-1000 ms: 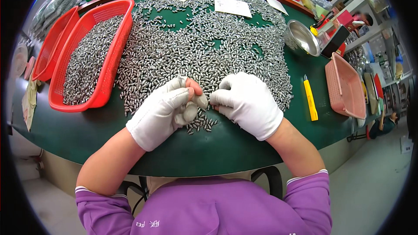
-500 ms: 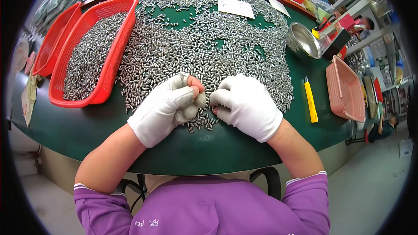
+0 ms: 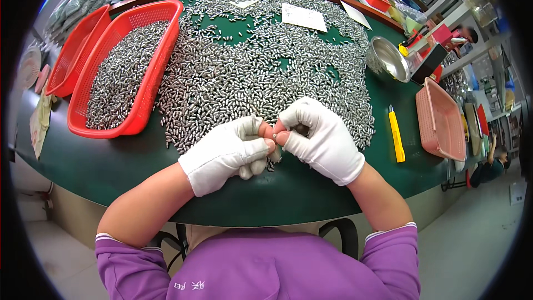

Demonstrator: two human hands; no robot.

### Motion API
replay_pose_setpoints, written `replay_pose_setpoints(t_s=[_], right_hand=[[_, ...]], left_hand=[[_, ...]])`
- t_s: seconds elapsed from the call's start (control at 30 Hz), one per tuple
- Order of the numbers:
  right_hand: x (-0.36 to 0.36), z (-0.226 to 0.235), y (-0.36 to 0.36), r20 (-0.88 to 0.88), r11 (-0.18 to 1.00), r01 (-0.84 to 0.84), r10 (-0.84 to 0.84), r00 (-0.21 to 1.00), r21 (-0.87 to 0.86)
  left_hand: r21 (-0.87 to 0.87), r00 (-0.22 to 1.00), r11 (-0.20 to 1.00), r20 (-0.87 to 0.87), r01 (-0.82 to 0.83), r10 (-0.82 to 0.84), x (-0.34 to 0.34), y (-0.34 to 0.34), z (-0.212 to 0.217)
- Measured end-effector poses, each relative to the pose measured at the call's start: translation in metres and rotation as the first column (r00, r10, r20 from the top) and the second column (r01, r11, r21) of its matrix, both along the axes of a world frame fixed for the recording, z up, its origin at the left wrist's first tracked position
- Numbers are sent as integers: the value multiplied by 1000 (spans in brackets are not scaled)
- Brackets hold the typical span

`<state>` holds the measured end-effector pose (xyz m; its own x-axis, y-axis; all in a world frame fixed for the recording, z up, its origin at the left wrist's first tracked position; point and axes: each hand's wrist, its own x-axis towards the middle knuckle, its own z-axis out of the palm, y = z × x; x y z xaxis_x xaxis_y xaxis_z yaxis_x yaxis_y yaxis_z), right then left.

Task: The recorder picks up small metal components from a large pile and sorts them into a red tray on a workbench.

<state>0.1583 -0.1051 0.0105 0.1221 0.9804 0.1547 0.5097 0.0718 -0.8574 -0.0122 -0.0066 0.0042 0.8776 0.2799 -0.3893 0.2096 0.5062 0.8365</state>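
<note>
Both my hands wear white gloves with bare thumb and index tips. In front of me, the fingertips of my left hand (image 3: 230,153) and my right hand (image 3: 322,139) meet in a pinch. A tiny shiny metal part (image 3: 274,135) shows between them, mostly covered by the fingers. The other fingers of both hands are curled in. Beneath and beyond the hands spreads a wide layer of small silvery barrel-shaped metal parts (image 3: 250,83) on the green tabletop (image 3: 244,203). A few parts lie just below the joined fingertips.
At left, a red plastic basket (image 3: 174,33) holds many such parts, with another red basket (image 3: 61,80) beside it. Paper slips (image 3: 304,17) lie on the far parts. To the right are a steel bowl (image 3: 390,58), a yellow utility knife (image 3: 396,136) and a pink basket (image 3: 441,119).
My left hand has moved right and slightly down, and its fingertips now meet those of my right hand. The right hand's thumb and index finger have come into a pinch.
</note>
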Motion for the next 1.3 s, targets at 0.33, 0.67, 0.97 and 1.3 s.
replay_pose_setpoints(t_s=[0.33,0.67,0.97,1.3], right_hand=[[-2,2,-1,-55,1000,9,-9,998,-11],[15,-9,9,383,965,58,-156,910,257],[8,-11,5,675,995,-29,-44,737,97],[7,-5,10,573,909,-124,-141,807,397]], left_hand=[[20,1000,999,-12,-26,26,-1,0,-1],[41,995,998,82,-57,54,-2,5,-7],[-141,974,975,124,-173,191,-1,3,-5],[3,998,998,-4,-69,69,1,3,-5]])
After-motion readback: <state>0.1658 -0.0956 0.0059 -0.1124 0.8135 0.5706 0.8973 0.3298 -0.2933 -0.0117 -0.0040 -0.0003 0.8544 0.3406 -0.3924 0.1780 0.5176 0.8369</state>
